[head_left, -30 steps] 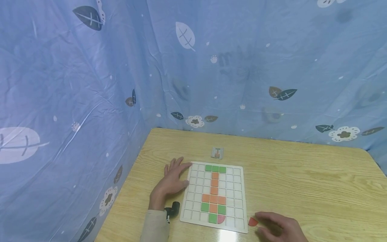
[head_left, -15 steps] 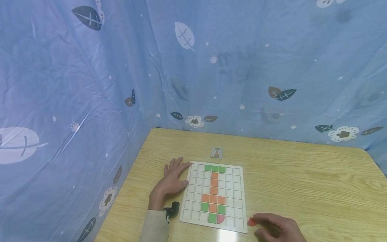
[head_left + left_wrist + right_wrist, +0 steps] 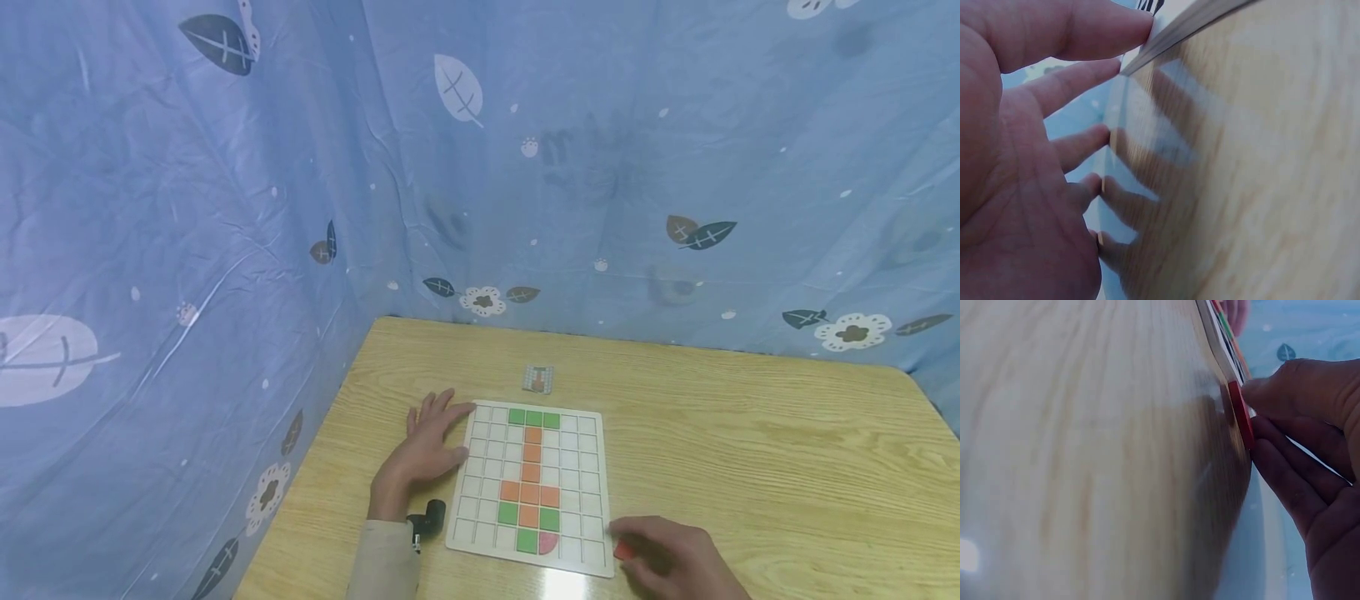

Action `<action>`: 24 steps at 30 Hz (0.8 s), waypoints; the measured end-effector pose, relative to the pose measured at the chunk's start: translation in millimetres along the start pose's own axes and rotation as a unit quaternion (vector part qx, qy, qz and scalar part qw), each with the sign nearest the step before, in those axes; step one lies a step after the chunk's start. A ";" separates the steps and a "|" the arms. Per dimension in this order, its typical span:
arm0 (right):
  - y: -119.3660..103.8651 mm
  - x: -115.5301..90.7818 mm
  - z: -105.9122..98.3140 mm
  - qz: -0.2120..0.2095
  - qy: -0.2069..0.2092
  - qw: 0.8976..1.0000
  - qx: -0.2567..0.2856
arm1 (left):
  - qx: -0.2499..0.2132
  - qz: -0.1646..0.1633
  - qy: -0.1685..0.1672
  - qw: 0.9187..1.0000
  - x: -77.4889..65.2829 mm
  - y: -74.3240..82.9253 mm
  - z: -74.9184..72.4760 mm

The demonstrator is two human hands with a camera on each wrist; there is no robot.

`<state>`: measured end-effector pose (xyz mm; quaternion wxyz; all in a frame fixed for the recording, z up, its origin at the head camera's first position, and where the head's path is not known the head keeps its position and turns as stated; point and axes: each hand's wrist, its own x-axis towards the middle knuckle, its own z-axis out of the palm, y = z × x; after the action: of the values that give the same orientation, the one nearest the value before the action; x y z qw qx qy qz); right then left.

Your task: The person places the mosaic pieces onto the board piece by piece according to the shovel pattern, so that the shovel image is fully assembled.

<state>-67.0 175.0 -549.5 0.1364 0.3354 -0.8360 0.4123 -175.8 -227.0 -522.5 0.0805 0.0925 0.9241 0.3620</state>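
Note:
A white gridded board [image 3: 480,533] lies on the table, with green tiles [image 3: 527,542], orange tiles [image 3: 529,493] and one pink quarter-round tile [image 3: 548,543] set in its cells. Along its left edge rests my left hand [image 3: 423,447], fingers spread, index finger at the far corner and thumb at the side. Beyond the board's near right edge, my right hand [image 3: 671,550] pinches a red quarter-round tile [image 3: 622,550] between thumb and fingers. The right wrist view shows the red tile [image 3: 1241,415] edge-on at those fingertips, close to the board's side.
A small card [image 3: 538,379] printed with a grid pattern lies behind the board. The wooden table [image 3: 750,450] extends far to the right. A blue leaf-patterned curtain [image 3: 600,167] hangs behind and on the left. A black wrist camera [image 3: 427,518] sits on the left wrist.
My right hand has moved left over the red tile, its fingers coming around it and covering part of it. The tile has shifted slightly toward the board. My left hand stays put.

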 end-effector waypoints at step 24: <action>-8.7 7.4 5.4 0.033 -0.013 0.999 -0.034 | 0.005 -0.002 0.001 1.000 0.0 1.1 0.0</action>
<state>-66.3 163.7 -543.9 0.1234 0.3075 -0.8620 0.3835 -175.7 -226.2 -521.7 0.0801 0.0906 0.9261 0.3575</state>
